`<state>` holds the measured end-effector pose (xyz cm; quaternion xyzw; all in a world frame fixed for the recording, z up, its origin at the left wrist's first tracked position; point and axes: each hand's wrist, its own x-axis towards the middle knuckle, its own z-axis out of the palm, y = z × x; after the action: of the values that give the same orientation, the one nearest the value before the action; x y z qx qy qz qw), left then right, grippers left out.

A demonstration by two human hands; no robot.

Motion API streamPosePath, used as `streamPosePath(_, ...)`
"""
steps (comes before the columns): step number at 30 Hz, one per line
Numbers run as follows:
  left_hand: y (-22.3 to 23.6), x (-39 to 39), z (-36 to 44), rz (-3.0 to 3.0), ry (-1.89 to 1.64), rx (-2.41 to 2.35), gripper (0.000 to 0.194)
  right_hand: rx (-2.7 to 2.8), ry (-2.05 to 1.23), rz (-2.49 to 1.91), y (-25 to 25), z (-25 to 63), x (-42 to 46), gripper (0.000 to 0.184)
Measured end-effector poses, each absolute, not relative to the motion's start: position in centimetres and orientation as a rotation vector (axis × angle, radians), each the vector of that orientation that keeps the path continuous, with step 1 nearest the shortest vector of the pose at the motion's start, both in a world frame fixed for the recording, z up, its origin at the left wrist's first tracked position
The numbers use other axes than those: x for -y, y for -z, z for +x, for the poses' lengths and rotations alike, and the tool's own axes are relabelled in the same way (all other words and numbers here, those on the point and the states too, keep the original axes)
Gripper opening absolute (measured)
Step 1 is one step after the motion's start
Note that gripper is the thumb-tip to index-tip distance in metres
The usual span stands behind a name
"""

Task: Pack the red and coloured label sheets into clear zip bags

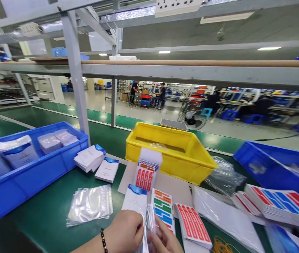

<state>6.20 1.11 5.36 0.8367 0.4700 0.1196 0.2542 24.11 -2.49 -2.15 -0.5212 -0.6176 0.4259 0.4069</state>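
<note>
My left hand (127,230), with a dark bead bracelet at the wrist, is closed over a white-and-blue printed booklet (136,199). Beside it, the fingers of my right hand (166,240) pinch the shiny, folded edge of what looks like a transparent plastic bag (151,217). Whether the booklet is partly inside this bag is hidden by my hands. Just beyond my right fingers lie sheets of orange, green and blue stickers (162,207). To their right is a stack of red-and-white sticker sheets (193,225), and further back stands another red-printed stack (144,177).
Flat transparent bags (90,205) and white-and-blue booklets (107,170) lie at left, near a blue bin (46,165). A yellow bin (170,161) stands ahead. At right are a white plastic-wrapped pack (225,218), rubber bands (221,246), striped card stacks (283,203) and another blue bin (270,172).
</note>
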Motion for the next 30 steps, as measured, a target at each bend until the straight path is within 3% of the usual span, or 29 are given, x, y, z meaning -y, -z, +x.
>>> streamPosePath(5, -3.9, -2.0, 9.4, 1.949, -0.470, -1.146, 0.030, 1.686, -0.518, -1.429, 3.0, 24.4, 2.4, 0.036)
streamPosePath(9, -2.3, -2.8, 10.8, 1.635, -0.537, -1.060, 0.035, 1.926, -0.277, -1.386, 2.9, 24.5, 2.4, 0.040)
streamPosePath(13, -1.2, -2.9, 11.2, 1.525, -0.588, -1.092, 0.029, 1.993, -0.276, -1.408, 1.6, 24.0, 2.4, 0.039)
streamPosePath(17, -0.9, -2.7, 10.8, 1.523, -0.633, -1.124, 0.024, 1.909, -0.438, -1.589, 0.4, 23.5, 2.4, 0.010)
streamPosePath(24, -1.2, -2.5, 10.2, 1.625, -0.557, -1.021, 0.027, 1.900, -0.504, -1.600, 0.3, 23.7, 2.4, 0.029)
streamPosePath(30, -1.6, -2.5, 10.1, 1.661, -0.521, -1.030, 0.026, 1.853, -0.177, -1.720, 0.7, 24.3, 1.7, 0.030)
